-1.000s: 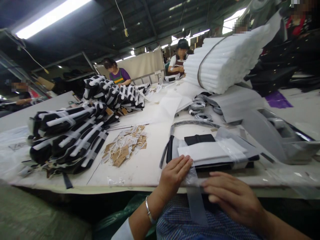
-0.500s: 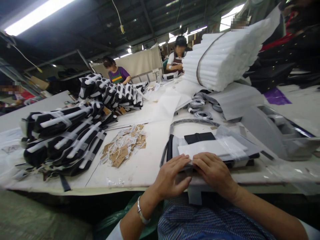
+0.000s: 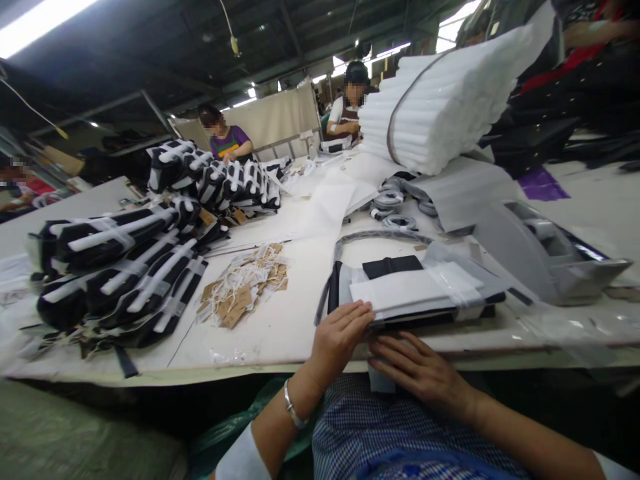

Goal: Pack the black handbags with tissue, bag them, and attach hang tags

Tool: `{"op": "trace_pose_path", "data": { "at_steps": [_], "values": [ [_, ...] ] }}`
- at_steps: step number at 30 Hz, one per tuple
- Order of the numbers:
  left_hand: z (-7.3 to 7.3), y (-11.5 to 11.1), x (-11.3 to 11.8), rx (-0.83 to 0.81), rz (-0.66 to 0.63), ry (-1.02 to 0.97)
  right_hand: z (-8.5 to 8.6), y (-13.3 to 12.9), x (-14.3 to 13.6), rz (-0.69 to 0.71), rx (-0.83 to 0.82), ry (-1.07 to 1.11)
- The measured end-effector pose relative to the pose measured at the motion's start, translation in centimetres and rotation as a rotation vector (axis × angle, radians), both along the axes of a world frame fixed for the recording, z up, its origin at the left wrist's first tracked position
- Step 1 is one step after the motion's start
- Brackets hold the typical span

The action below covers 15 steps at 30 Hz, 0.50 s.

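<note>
A flat black bag (image 3: pixel 435 312) lies in front of me at the table edge, with a white sheet (image 3: pixel 400 293) on top and clear tape (image 3: pixel 460 283) across its right part. My left hand (image 3: pixel 345 333) rests on the bag's front left corner, fingers stretched out; its thumb is hidden. Just below the front edge of the bag is my right hand (image 3: pixel 425 370), fingers extended and slightly apart. Its fingertips lie over a translucent strip (image 3: pixel 381 381) that hangs down past the table edge. A grey-wrapped strap (image 3: pixel 380 235) loops behind the bag.
A grey tape dispenser (image 3: pixel 540 260) stands right of the bag. Tan tags with strings (image 3: pixel 240 287) lie left, beside piled wrapped black bags (image 3: pixel 130 267). Coiled straps (image 3: pixel 390 203) and a bundle of white foam rolls (image 3: pixel 445 100) sit farther back. Two people work across the table.
My right hand has come down off the bag's front edge toward me and its fingers have straightened. My left hand has shifted slightly left on the corner. The camera view has moved a little.
</note>
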State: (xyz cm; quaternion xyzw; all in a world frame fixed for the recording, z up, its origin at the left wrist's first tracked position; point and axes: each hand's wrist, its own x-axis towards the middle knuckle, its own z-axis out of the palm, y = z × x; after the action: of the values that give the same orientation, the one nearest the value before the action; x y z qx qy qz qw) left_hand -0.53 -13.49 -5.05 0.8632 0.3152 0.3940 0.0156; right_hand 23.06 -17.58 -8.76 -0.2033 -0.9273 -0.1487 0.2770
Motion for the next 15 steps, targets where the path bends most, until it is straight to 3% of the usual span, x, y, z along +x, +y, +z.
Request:
{"op": "trace_pose_path", "data": {
  "at_steps": [6,12,15],
  "values": [
    [-0.3,0.1,0.0,0.022,0.030,0.025,1.3,0.5,-1.8,0.137,-0.088,0.257],
    [-0.8,-0.3,0.1,0.023,0.034,0.028,2.2,-1.6,-2.1,0.075,-0.230,0.314],
    [-0.8,-0.5,0.1,0.032,0.028,0.030,3.6,-1.6,-2.1,0.074,-0.250,0.298]
  ]
}}
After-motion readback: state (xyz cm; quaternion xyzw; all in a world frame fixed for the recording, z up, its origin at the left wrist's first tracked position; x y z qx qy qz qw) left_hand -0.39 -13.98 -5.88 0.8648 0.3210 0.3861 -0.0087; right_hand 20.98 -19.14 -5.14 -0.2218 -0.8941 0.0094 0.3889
